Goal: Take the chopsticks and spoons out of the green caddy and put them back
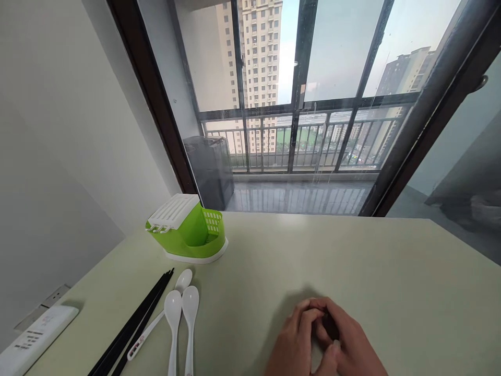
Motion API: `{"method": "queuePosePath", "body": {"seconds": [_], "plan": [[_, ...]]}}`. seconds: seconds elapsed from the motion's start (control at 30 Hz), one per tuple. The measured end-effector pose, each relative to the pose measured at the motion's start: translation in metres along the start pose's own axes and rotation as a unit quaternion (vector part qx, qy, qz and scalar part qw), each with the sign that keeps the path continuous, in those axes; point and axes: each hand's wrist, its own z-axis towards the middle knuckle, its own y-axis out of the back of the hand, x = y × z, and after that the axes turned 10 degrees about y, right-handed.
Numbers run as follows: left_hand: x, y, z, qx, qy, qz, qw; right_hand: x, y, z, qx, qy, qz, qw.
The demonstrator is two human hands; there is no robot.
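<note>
My left hand (294,339) and my right hand (349,337) rest against each other above the table at the lower right. Their fingers are curled, and the fingertips meet. No object shows in the gap between the palms, where a bit of tabletop is visible. To the left of the hands lie three white spoons, including a right-hand spoon (190,308), a middle spoon (173,310) and a slanting spoon (156,319) with a red mark on its handle. Several black chopsticks (135,324) lie beside them.
A green utensil holder (188,237) with a white slatted lid stands at the back left of the pale table (332,250). A white box-like item (37,337) lies at the left edge by the wall. Behind the table are a glass door and a balcony railing (305,143).
</note>
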Motion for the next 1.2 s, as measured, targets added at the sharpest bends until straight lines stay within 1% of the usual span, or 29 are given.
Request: {"method": "queuePosePath", "body": {"seconds": [0.03,0.17,0.23,0.47,0.7,0.83,1.03,1.2], "plan": [[0.0,0.0,0.0,0.003,0.003,0.002,1.0,-0.002,0.0,0.0,-0.001,0.003,-0.003,1.0],[0.001,0.0,0.0,0.012,0.021,0.014,1.0,-0.01,0.003,0.0,0.036,0.034,-0.008,0.999],[0.001,0.0,0.0,0.012,0.022,0.021,0.999,-0.011,0.004,0.001,0.046,0.04,-0.012,0.998],[0.005,-0.002,-0.001,-0.003,0.018,0.03,0.999,-0.01,0.003,0.001,0.044,0.025,-0.012,0.999],[0.008,-0.005,-0.002,-0.007,0.031,0.029,0.999,-0.01,0.004,0.001,0.045,0.019,-0.013,0.999],[0.015,-0.012,-0.001,-0.033,0.019,0.039,0.999,-0.011,0.004,0.001,0.051,0.021,-0.017,0.998],[0.02,-0.02,0.002,-0.06,-0.011,0.082,0.995,-0.008,0.003,0.002,0.029,0.02,-0.03,0.999],[0.02,-0.024,0.003,-0.077,-0.007,0.076,0.994,-0.003,0.003,0.006,-0.004,0.0,0.01,1.0]]}}
